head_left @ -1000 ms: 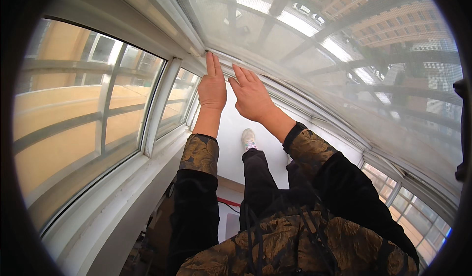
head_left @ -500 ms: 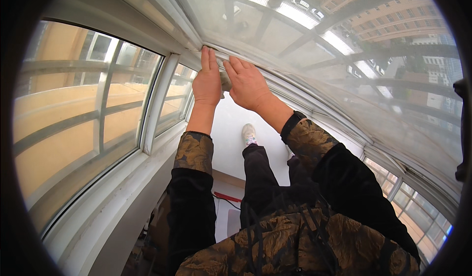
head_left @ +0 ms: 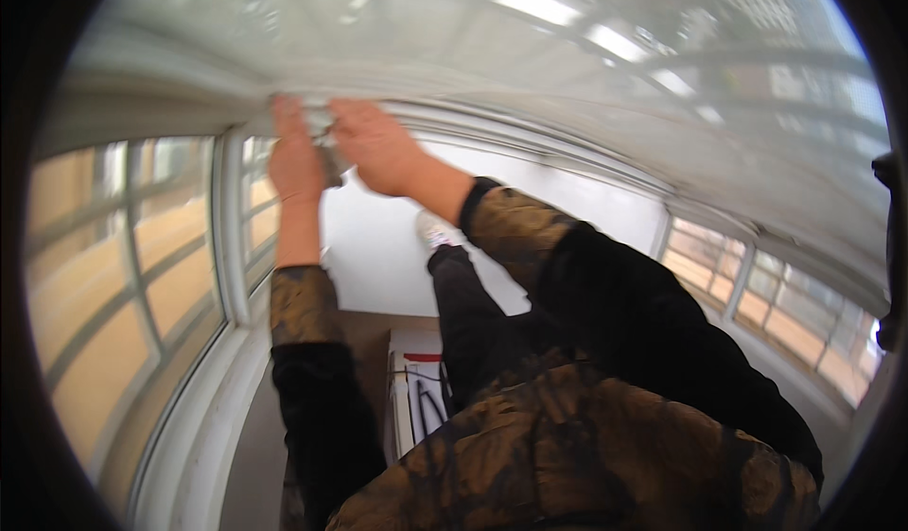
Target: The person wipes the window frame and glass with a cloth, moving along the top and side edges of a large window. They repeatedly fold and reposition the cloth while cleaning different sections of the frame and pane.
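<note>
Both my arms reach up to the white window frame (head_left: 445, 115) along the lower edge of a large glass pane. The fingers of my left hand (head_left: 296, 157) are stretched and lie against the frame near its corner. Close beside it, my right hand (head_left: 374, 148) also rests there with outstretched fingers, a dark band at its wrist. Between the two palms shows a small crumpled grey-brown thing (head_left: 331, 164), perhaps a cloth. Mostly hidden and blurred, it does not show which hand bears it. Both thumbs are out of sight.
A barred side window (head_left: 123, 247) with a white sill (head_left: 194, 427) stands to my left. Below, my shoe (head_left: 435, 230) is on a white surface (head_left: 369, 266). Nearer lies a white box-like object (head_left: 402, 408) with a red strip and dark cord. More windows (head_left: 705, 257) are at the right.
The whole view has turned, so my hands and the frame appear further left. Both hands stay against the frame near the corner. More of the white box-like object below now shows.
</note>
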{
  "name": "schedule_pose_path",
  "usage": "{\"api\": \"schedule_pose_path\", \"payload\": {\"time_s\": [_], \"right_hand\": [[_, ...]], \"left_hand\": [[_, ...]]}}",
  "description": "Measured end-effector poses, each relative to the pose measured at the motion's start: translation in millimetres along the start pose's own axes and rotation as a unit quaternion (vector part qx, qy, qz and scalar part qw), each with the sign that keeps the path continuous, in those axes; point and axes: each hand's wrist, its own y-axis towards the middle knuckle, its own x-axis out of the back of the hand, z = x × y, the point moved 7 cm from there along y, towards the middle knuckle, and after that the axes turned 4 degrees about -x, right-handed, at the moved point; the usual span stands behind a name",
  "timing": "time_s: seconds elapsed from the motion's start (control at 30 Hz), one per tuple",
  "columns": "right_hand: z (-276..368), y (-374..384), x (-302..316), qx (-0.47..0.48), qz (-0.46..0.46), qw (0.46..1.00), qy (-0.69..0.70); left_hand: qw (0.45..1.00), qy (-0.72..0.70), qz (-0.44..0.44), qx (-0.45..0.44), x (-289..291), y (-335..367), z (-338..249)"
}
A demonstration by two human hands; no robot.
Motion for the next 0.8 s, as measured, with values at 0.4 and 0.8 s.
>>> {"api": "schedule_pose_path", "payload": {"time_s": [0.4, 0.8], "right_hand": [[-1.5, -11.6, 13.6, -0.065, 0.018, 0.994, -0.085], [1.2, -82.9, 43.1, -0.058, 0.002, 0.997, 0.057]], "left_hand": [[0.993, 0.096, 0.051, 0.055, -3.2, 7.4, -13.1], [0.995, 0.069, 0.055, 0.039, -0.9, -6.1, -10.1]]}}
